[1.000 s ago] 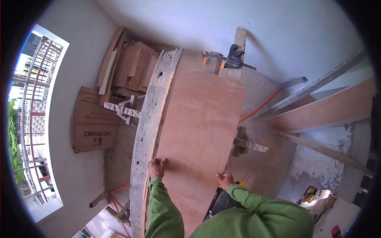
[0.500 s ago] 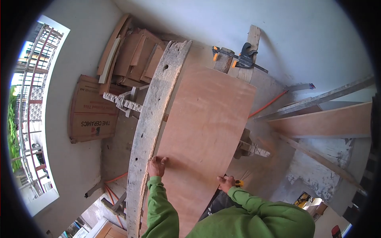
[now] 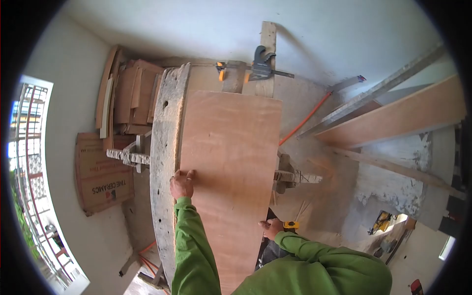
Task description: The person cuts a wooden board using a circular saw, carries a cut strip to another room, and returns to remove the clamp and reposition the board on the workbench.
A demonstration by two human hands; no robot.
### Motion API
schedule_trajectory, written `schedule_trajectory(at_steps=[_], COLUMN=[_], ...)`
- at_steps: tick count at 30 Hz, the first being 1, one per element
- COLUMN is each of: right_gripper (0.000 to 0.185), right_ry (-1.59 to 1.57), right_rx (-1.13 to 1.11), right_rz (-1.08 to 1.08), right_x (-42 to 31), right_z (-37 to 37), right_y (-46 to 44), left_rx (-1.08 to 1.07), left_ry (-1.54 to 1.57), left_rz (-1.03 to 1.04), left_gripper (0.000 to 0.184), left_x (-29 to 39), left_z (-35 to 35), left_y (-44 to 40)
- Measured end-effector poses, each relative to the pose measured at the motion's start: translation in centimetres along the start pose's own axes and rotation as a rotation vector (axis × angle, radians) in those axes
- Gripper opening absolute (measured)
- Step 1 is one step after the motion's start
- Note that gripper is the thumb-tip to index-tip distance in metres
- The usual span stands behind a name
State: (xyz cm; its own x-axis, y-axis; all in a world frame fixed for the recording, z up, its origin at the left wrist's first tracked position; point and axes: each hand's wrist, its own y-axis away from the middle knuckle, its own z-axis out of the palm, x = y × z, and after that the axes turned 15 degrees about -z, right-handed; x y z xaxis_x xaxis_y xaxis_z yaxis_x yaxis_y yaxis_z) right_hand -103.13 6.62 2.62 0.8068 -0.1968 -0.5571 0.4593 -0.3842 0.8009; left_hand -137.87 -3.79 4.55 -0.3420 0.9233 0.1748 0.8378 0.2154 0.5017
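Observation:
A reddish-brown plywood sheet (image 3: pixel 231 142) lies lengthwise in front of me, alongside a thick, worn wooden plank (image 3: pixel 164 142). My left hand (image 3: pixel 182 184) is closed over the sheet's left edge, thumb on top, right beside the plank; its fingertips are partly hidden. On the opposite edge, lower down, my right hand (image 3: pixel 271 228) grips the sheet with its thumb above and fingers out of sight beneath. Just beyond that hand is a small yellow object (image 3: pixel 291 224), possibly a tool. Only a thin gap separates sheet and plank.
A black-and-orange bar clamp (image 3: pixel 261 64) sits on boards past the far end. Rough wooden supports (image 3: pixel 129 156) stick out at both sides. Cardboard boxes (image 3: pixel 104 179) stand left; a long board (image 3: pixel 393 118) leans right. An orange hose (image 3: pixel 307 118) runs along the floor.
My view has turned, so the sheet and plank now run straighter ahead. The gap at their far end looks narrower. Both hands keep hold of the sheet's edges.

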Motion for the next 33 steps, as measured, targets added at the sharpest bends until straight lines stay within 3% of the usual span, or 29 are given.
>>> schedule_trajectory(at_steps=[3,5,7,9,11,15,18,20,22,23,26,30,32,33], right_gripper=[0.032,0.034,0.037,0.040,0.040,0.040,0.041,0.042,0.045,0.040,0.043,0.039,0.034,0.029], right_ry=[-0.068,0.238,0.195,0.155,0.267,0.278,0.355,0.376,0.332,0.235,0.067,0.015,0.035,0.060], right_rx=[-0.009,-0.046,-0.029,-0.014,0.025,0.077,-0.249,-0.029,0.542,0.481,0.790,0.910,0.894,0.903], right_rz=[-0.025,-0.151,-0.168,-0.181,-0.325,-0.286,-0.294,-0.522,-0.806,-0.665,-0.937,-0.968,-0.961,-0.902], right_x=[1.0,0.8,2.1,2.5,1.9,1.8,-1.8,-3.0,-5.3,-9.9,-15.8,-22.3,-23.7,-23.6], right_z=[0.1,-0.2,0.2,0.7,0.3,0.4,-2.9,-4.7,-6.5,-9.4,-13.3,-14.7,-14.3,-14.5], right_y=[-0.3,-0.3,-0.8,-0.5,-0.4,-0.7,-2.5,-6.1,-10.4,-10.7,-17.9,-26.3,-28.1,-29.1], left_rx=[0.054,0.080,0.100,-0.021,0.021,0.029,-0.198,-0.248,-0.190,-0.155,-0.029,0.001,-0.058,-0.042], left_ry=[-0.019,-0.026,-0.034,-0.025,-0.052,-0.024,-0.266,-0.081,-0.040,-0.094,-0.007,0.244,0.207,0.223], left_rz=[0.119,0.150,0.187,0.103,0.130,0.239,0.335,0.528,0.628,0.640,0.669,0.723,0.355,0.339], left_gripper=[0.051,0.049,0.047,0.043,0.041,0.038,0.035,0.029,0.028,0.029,0.032,0.039,0.047,0.047], left_x=[-1.8,-2.3,-1.9,-1.4,-0.4,-0.4,0.6,1.5,3.9,6.8,12.0,19.0,21.1,21.9], left_z=[1.8,2.2,2.0,1.2,0.6,-0.3,-1.8,-1.6,-1.7,-2.3,-0.5,1.7,2.0,2.4], left_y=[-2.3,-2.7,-2.7,-2.4,-1.4,-1.9,-4.9,-7.7,-9.7,-9.5,-13.6,-16.2,-16.1,-16.2])
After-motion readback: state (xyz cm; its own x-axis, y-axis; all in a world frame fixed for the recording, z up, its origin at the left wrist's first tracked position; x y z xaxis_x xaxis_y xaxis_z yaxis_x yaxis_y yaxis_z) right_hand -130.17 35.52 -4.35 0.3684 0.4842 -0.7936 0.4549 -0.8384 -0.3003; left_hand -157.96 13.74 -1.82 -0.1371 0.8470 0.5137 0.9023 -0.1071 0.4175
